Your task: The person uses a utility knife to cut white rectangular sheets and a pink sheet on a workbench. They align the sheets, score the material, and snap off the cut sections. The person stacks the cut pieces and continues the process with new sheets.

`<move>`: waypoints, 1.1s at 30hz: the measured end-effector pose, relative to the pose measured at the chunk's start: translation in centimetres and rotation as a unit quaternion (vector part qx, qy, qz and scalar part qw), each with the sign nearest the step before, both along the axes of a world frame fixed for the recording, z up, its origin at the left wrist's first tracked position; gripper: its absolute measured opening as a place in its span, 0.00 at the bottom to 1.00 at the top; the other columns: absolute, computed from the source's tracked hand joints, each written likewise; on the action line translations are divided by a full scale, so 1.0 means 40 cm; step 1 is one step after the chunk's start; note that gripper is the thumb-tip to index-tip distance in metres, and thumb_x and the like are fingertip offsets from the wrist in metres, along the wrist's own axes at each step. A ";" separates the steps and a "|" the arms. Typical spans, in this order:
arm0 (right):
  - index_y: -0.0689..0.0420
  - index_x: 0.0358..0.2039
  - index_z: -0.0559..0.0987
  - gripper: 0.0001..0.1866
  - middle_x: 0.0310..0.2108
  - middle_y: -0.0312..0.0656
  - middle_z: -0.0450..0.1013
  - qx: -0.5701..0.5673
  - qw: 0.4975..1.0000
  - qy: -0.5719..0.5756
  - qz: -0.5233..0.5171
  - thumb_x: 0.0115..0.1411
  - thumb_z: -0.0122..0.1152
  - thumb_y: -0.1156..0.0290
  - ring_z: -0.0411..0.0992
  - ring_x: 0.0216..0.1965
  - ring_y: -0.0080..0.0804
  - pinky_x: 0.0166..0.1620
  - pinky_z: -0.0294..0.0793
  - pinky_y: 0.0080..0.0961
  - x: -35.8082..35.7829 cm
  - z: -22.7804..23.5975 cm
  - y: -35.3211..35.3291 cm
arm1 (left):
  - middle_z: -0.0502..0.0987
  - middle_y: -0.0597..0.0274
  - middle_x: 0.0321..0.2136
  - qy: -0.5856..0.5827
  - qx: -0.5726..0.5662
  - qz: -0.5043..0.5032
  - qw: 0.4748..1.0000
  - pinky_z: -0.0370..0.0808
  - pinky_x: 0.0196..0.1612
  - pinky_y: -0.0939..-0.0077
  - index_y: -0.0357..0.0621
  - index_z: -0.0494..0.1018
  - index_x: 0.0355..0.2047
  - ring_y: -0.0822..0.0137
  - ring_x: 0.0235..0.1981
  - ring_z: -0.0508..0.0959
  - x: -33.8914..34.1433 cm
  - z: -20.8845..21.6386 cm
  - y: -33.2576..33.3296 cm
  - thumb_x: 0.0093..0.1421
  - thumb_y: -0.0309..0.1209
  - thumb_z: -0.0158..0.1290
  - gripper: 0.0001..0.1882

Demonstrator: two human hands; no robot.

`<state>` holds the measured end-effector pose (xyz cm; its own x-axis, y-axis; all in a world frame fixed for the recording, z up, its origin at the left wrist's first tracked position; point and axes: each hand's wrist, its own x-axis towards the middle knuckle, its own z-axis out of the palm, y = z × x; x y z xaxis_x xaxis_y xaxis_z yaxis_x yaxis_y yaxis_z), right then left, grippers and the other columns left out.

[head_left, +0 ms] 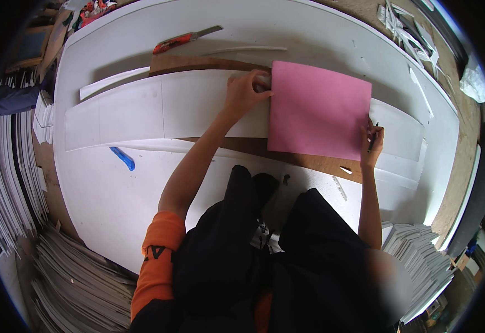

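Observation:
A flat pink sheet [320,108] lies across the right part of a long white strip [198,94] marked with thin cross lines. My left hand [245,93] pinches the sheet's left edge between thumb and fingers. At its lower right edge, my right hand [371,143] is closed round a slim dark pen [373,136], with its fingers against the sheet. Beneath the strip shows a brown board [309,161]. Part of the strip is hidden under the pink sheet.
A red cutter knife [178,42] with its blade out lies beyond the strip. Nearer left is a blue cutter-like tool [122,157]. The white table [115,205] carries small offcuts. Stacks of sheets [81,283] stand at left and right [415,266]; scraps lie far right.

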<state>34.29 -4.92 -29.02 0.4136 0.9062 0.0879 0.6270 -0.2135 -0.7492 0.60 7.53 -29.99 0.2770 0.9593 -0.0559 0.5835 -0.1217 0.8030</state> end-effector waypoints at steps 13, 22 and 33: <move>0.59 0.32 0.62 0.09 0.31 0.45 0.68 -0.007 0.993 -0.120 0.020 0.56 0.52 0.72 0.60 0.24 0.28 0.30 0.64 0.17 0.006 -0.015 -0.007 | 0.75 0.70 0.26 0.023 -0.031 0.008 0.999 0.60 0.40 0.68 0.51 0.69 0.37 0.71 0.26 0.73 0.018 0.018 -0.006 0.41 0.37 0.60 0.22; 0.59 0.37 0.70 0.18 0.32 0.40 0.69 0.074 0.987 0.106 -0.094 0.62 0.38 0.58 0.64 0.29 0.26 0.35 0.63 0.22 0.092 0.070 -0.019 | 0.65 0.57 0.36 0.071 0.204 -0.139 0.966 0.61 0.46 0.65 0.43 0.64 0.38 0.59 0.42 0.65 0.284 0.133 -0.048 0.39 0.34 0.61 0.26; 0.61 0.26 0.69 0.07 0.21 0.44 0.69 0.092 0.967 0.232 -0.043 0.49 0.56 0.72 0.67 0.22 0.29 0.28 0.66 0.24 0.100 0.007 0.099 | 0.40 0.50 0.58 0.215 0.168 -0.294 0.916 0.39 0.50 0.27 0.42 0.46 0.57 0.41 0.60 0.36 0.549 0.074 -0.128 0.30 0.52 0.62 0.57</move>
